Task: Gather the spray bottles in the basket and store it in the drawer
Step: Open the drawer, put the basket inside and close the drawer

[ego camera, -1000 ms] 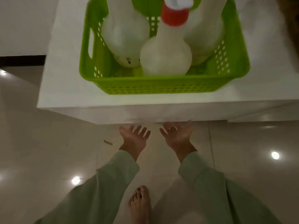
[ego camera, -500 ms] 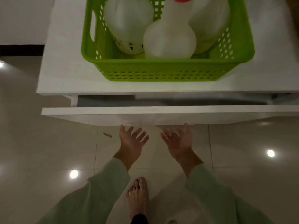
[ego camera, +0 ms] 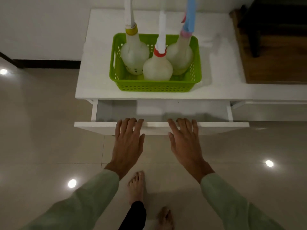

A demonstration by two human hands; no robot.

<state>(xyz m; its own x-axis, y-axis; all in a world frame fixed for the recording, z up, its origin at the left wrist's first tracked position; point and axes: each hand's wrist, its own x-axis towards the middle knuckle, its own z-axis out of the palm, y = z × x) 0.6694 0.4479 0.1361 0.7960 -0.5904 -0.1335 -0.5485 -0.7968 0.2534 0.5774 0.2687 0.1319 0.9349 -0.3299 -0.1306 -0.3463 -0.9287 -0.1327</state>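
Observation:
A green perforated basket (ego camera: 154, 87) stands on the white cabinet top (ego camera: 93, 83). Three white spray bottles stand upright in it: one with a yellow collar (ego camera: 134, 53), one with a red collar (ego camera: 157, 68) and one with a pink collar (ego camera: 180, 55). Below, the white drawer (ego camera: 116, 110) is pulled out and looks empty. My left hand (ego camera: 127, 143) and my right hand (ego camera: 184, 143) are palm down, fingers spread, fingertips lying over the top edge of the drawer front (ego camera: 94, 126). Neither hand holds anything.
Dark wooden furniture (ego camera: 274, 47) sits at the right end of the cabinet top. Glossy floor tiles lie under the drawer, where my bare feet (ego camera: 136, 185) stand close to its front. A white wall runs behind and to the left.
The drawer has slid much farther out. My hands turned from palm up under the drawer front to palm down on its top edge. The view pulled back and now shows the whole basket.

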